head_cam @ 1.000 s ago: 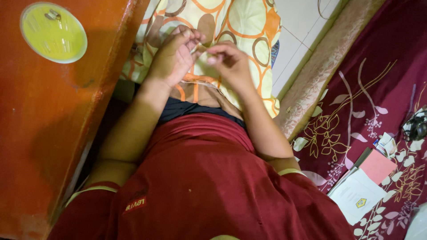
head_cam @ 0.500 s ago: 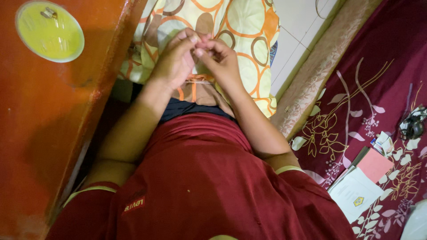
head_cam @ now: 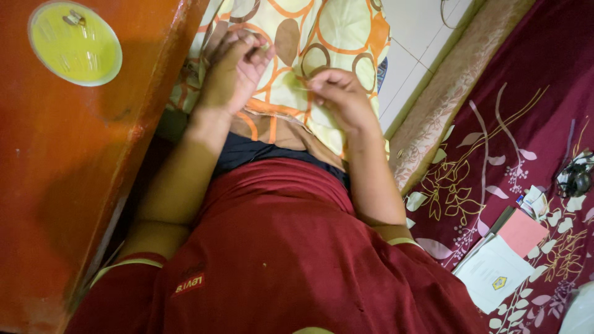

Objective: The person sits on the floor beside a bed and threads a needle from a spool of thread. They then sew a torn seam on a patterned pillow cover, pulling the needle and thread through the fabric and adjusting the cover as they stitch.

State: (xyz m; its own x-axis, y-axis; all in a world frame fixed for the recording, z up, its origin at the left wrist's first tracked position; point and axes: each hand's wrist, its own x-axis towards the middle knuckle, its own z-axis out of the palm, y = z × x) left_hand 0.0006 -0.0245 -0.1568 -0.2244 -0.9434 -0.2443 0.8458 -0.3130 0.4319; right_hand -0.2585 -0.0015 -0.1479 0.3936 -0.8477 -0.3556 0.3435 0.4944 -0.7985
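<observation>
The orange-red painted wooden surface (head_cam: 68,185) filled the whole of my left side, glossy and a little scuffed; it stood close against my left arm. To my right lay the maroon cloth with a pale leaf-and-vine pattern (head_cam: 532,111), spread wide over the floor, edged by a beige woven border strip (head_cam: 445,105); beyond that strip showed a patch of white floor tiles (head_cam: 414,37). My own dark red shirt (head_cam: 278,260) took up the lower middle of what I saw; above it, over my lap, lay the cream fabric printed with orange and brown ovals (head_cam: 328,37), and this was the thing I worked on, directly beneath both hands. On the orange-red surface sat a round yellow-green plastic lid (head_cam: 75,43), with something small and metallic at its upper rim, too small to make out. On the maroon cloth, well apart from my hands, lay a white paper booklet (head_cam: 492,272) with a pink card (head_cam: 523,232) just beside it, and near them a dark tangled object (head_cam: 575,176) I could not identify. My left hand (head_cam: 238,65) was curled, the fingers bent inward against the printed fabric; whether they gripped anything I could not tell. My right hand (head_cam: 337,96) was pinched, thumb and fingertips pressed together on something very thin, perhaps a thread, too fine to be certain of; the two hands were apart.
</observation>
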